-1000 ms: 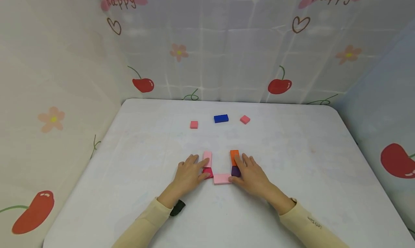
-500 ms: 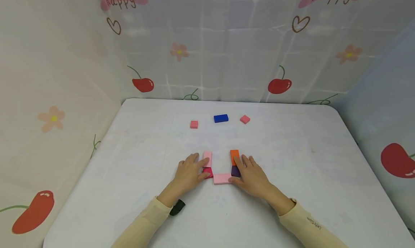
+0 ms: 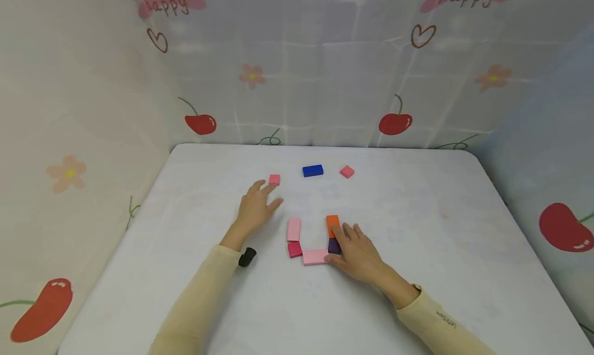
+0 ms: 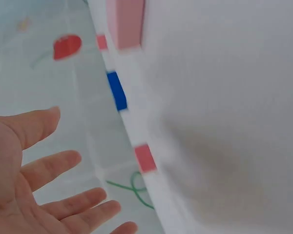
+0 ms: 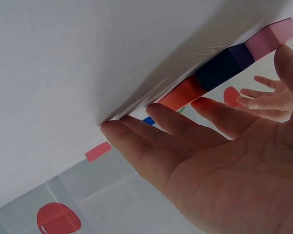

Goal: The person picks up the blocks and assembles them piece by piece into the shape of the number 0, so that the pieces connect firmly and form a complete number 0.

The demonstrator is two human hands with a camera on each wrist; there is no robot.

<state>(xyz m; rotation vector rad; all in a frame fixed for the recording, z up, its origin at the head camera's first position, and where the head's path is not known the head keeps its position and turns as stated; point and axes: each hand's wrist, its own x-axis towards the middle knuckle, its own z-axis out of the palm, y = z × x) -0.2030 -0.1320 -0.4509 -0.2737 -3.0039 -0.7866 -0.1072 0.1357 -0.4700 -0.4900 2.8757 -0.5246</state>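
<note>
My left hand (image 3: 254, 209) is over the table with spread fingers, fingertips right by a small coral block (image 3: 275, 179); in the left wrist view nothing lies in its palm. My right hand (image 3: 359, 254) rests beside a U of blocks, index fingertip at the orange block (image 3: 332, 224) and thumb at the end of a flat light pink block (image 3: 314, 257). Between those two sits a dark purple block (image 3: 333, 246). On the U's left side, a crimson block (image 3: 294, 249) meets another light pink block (image 3: 294, 229). The U is open toward the far side.
Farther back lie a blue block (image 3: 313, 171) and a second coral block (image 3: 347, 172). The white table (image 3: 417, 215) ends at a printed curtain (image 3: 315, 86) behind. A black object (image 3: 247, 257) is at the left sleeve's cuff.
My left hand has left the crimson and light pink blocks and moved away from me to the near coral block. My right hand stays in place; the head view has shifted slightly.
</note>
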